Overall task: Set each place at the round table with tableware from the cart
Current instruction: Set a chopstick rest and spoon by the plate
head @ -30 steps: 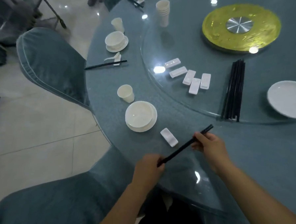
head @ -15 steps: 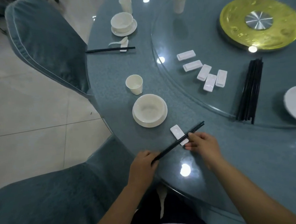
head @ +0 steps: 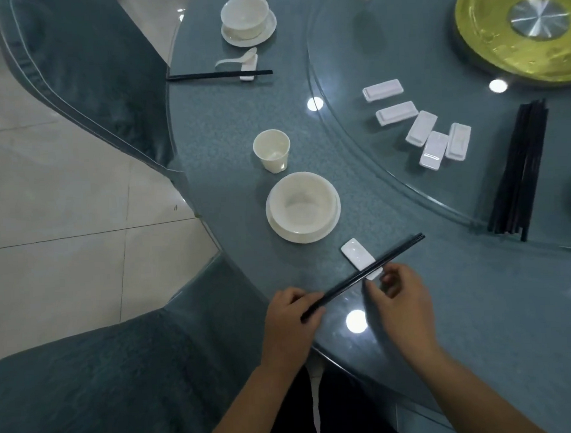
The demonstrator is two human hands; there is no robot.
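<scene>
A pair of black chopsticks lies slanted across a white chopstick rest on the blue-grey round table. My left hand pinches their near end at the table's edge. My right hand hovers just behind the rest with its fingers loosely curled, the fingertips beside the chopsticks and holding nothing. To the left of the rest stand a white bowl on a small plate and a white cup.
The far place has a bowl on a saucer, a spoon and chopsticks. On the glass turntable lie several spare rests, a bundle of chopsticks and a yellow disc. Two covered chairs flank the table.
Both hands carried the chopsticks forward and lowered them onto the rest. My right hand has let go and drawn back slightly; my left still pinches the near end.
</scene>
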